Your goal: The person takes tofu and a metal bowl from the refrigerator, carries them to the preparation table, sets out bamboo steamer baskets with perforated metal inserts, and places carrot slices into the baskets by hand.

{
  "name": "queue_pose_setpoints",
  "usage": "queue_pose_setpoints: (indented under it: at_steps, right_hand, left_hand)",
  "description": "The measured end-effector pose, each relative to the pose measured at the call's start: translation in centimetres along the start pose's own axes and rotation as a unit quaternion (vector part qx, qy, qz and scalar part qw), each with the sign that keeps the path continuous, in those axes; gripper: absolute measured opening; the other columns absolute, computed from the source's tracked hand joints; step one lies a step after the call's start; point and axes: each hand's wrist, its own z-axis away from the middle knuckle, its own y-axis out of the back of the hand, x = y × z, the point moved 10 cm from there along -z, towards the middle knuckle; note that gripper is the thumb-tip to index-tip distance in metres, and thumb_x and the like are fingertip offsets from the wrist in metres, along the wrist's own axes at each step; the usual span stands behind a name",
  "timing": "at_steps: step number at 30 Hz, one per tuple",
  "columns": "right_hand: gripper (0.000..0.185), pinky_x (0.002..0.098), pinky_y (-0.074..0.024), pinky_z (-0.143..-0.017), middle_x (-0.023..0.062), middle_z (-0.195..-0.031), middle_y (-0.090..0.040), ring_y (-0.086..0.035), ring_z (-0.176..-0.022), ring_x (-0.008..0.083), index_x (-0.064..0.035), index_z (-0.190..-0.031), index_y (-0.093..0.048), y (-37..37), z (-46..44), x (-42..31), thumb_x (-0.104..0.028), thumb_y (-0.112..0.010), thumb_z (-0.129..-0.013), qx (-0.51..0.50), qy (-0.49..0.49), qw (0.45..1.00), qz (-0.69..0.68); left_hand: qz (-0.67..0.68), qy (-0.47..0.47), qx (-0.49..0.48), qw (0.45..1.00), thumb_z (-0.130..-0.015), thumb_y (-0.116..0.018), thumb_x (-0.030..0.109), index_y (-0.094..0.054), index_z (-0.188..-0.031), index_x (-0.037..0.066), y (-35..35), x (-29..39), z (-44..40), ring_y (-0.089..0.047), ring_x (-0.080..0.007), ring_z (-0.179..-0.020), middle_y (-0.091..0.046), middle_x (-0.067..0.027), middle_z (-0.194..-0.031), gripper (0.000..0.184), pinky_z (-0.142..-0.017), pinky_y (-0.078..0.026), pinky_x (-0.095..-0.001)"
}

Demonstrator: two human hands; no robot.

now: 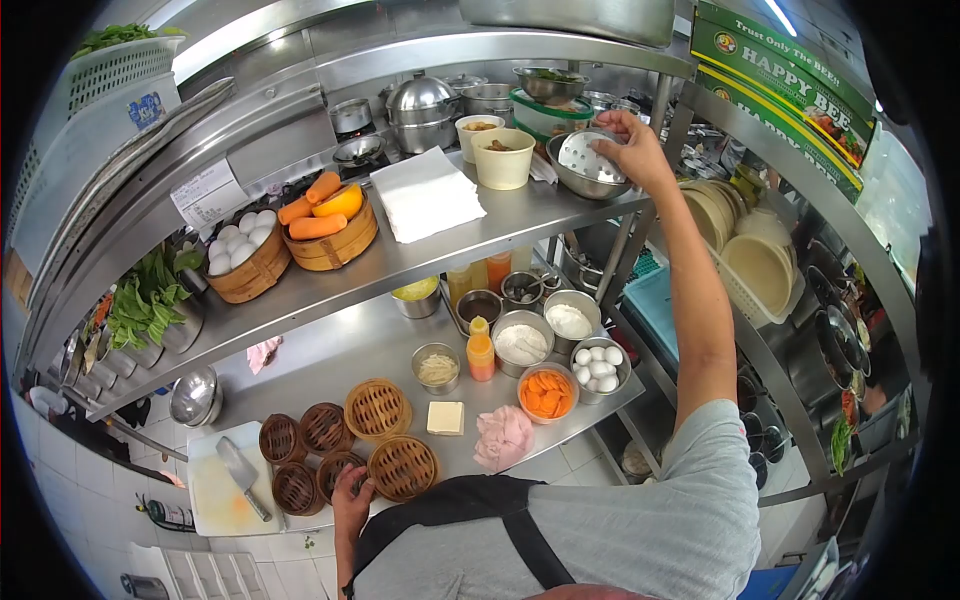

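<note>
At the upper right, my right hand (632,146) pinches the rim of a white perforated disc or shallow strainer (588,157), which lies tilted in a metal bowl (590,184) on the raised shelf. Low in the view, my left hand (352,495) rests by the small round bamboo steamers, its fingers curled at the edge of one dark steamer (338,468). A larger, lighter steamer (404,468) sits just right of that hand. Whether the left fingers grip anything is hard to see.
A knife (240,476) lies on a white cutting board (205,500) at the left. Metal bowls of eggs (598,368), carrot slices (546,393) and flour (522,343) stand on the lower counter. The raised shelf (400,262) carries bamboo baskets and white paper (428,195).
</note>
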Motion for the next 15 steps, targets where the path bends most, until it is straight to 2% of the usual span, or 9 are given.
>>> queue_pose_setpoints:
  at_steps: [2,3,5,7,8,10,11,13,15]
  right_hand:
    - [0.047,0.0292,-0.0519,-0.094,0.0074,-0.119,-0.071,-0.065,-0.107,0.0137,-0.002,-0.13,-0.066,-0.4,0.0,0.2,-0.011,-0.081,-0.087,-0.043,-0.029,0.996,-0.068]
    - [0.043,0.0276,-0.0517,-0.092,0.0061,-0.12,-0.071,-0.064,-0.106,0.0112,-0.002,-0.13,-0.066,-0.9,0.2,-0.1,-0.008,-0.079,-0.089,-0.086,-0.058,0.985,-0.135]
    - [0.038,0.0261,-0.0521,-0.087,0.0049,-0.115,-0.072,-0.066,-0.1,0.0113,-0.0029,-0.128,-0.068,-1.3,0.8,-1.1,-0.007,-0.077,-0.091,-0.104,-0.075,0.983,-0.13]
    - [0.041,0.0296,-0.053,-0.08,0.0063,-0.101,-0.074,-0.067,-0.087,0.0146,-0.0009,-0.128,-0.069,-1.2,0.4,0.1,-0.013,-0.078,-0.09,-0.092,-0.112,0.985,-0.09]
    - [0.041,0.0296,-0.053,-0.08,0.0063,-0.101,-0.074,-0.067,-0.087,0.0146,-0.0009,-0.128,-0.069,-1.4,0.0,0.9,-0.013,-0.078,-0.09,-0.092,-0.113,0.985,-0.089]
    - [0.032,0.0289,-0.0547,-0.077,0.0067,-0.098,-0.075,-0.069,-0.084,0.0146,0.0015,-0.122,-0.07,0.4,-0.8,1.7,-0.009,-0.075,-0.092,0.024,-0.11,0.981,-0.157]
    - [0.032,0.0289,-0.0547,-0.077,0.0067,-0.098,-0.075,-0.069,-0.084,0.0146,0.0015,-0.122,-0.07,0.7,-1.0,2.1,-0.009,-0.075,-0.092,0.024,-0.11,0.981,-0.156]
    - [0.024,0.0285,-0.0573,-0.078,0.0083,-0.1,-0.075,-0.071,-0.087,0.0154,0.0022,-0.117,-0.07,2.3,-0.3,0.8,-0.006,-0.073,-0.094,0.092,-0.126,0.928,-0.338]
    - [0.022,0.0293,-0.0596,-0.082,0.0078,-0.102,-0.076,-0.073,-0.089,0.0154,0.002,-0.115,-0.07,2.2,-0.1,-0.5,-0.005,-0.073,-0.095,0.075,-0.095,0.907,-0.402]
  left_hand:
    - [0.011,-0.007,-0.005,1.0,-0.091,-0.075,0.024,-0.072,-0.124,0.002,-0.1,-0.1,-0.2,-0.053,-0.0389,-0.14,-0.062,-0.0281,-0.139,0.039,-0.115,-0.04,-0.0443]
    - [0.05,0.0,-0.025,0.998,-0.093,-0.074,0.023,-0.071,-0.125,0.001,-0.6,-0.2,-0.5,-0.058,-0.0345,-0.133,-0.066,-0.0244,-0.133,0.038,-0.112,-0.043,-0.0416]
    - [0.089,0.008,-0.046,0.995,-0.096,-0.073,0.021,-0.07,-0.126,0.0,-0.8,-0.4,-0.4,-0.063,-0.0301,-0.126,-0.07,-0.0208,-0.126,0.037,-0.108,-0.047,-0.039]
    - [0.204,0.097,-0.104,0.969,-0.1,-0.071,0.019,-0.067,-0.13,-0.001,-1.7,0.4,0.1,-0.066,-0.0175,-0.11,-0.073,-0.0103,-0.116,0.037,-0.098,-0.051,-0.0308]
    - [0.204,0.097,-0.106,0.968,-0.1,-0.071,0.019,-0.067,-0.13,-0.001,-1.5,0.5,0.0,-0.066,-0.0175,-0.11,-0.073,-0.0103,-0.116,0.037,-0.098,-0.051,-0.0308]
    - [0.27,0.091,-0.144,0.948,-0.102,-0.071,0.021,-0.064,-0.135,-0.001,-2.1,1.1,-0.1,-0.064,-0.0102,-0.101,-0.072,-0.0045,-0.115,0.04,-0.091,-0.052,-0.0257]
    - [0.271,0.092,-0.145,0.947,-0.102,-0.071,0.021,-0.064,-0.135,-0.001,-2.1,1.0,-0.3,-0.064,-0.0102,-0.101,-0.072,-0.0045,-0.115,0.04,-0.091,-0.052,-0.0257]
    - [0.285,0.071,-0.125,0.948,-0.102,-0.07,0.02,-0.064,-0.136,0.0,-1.7,1.6,-0.6,-0.065,-0.011,-0.104,-0.072,-0.0041,-0.116,0.04,-0.094,-0.051,-0.027]
    - [0.287,0.063,-0.124,0.948,-0.102,-0.07,0.02,-0.064,-0.136,0.0,-1.1,4.4,-0.6,-0.064,-0.0107,-0.106,-0.072,-0.0034,-0.117,0.04,-0.095,-0.051,-0.0272]
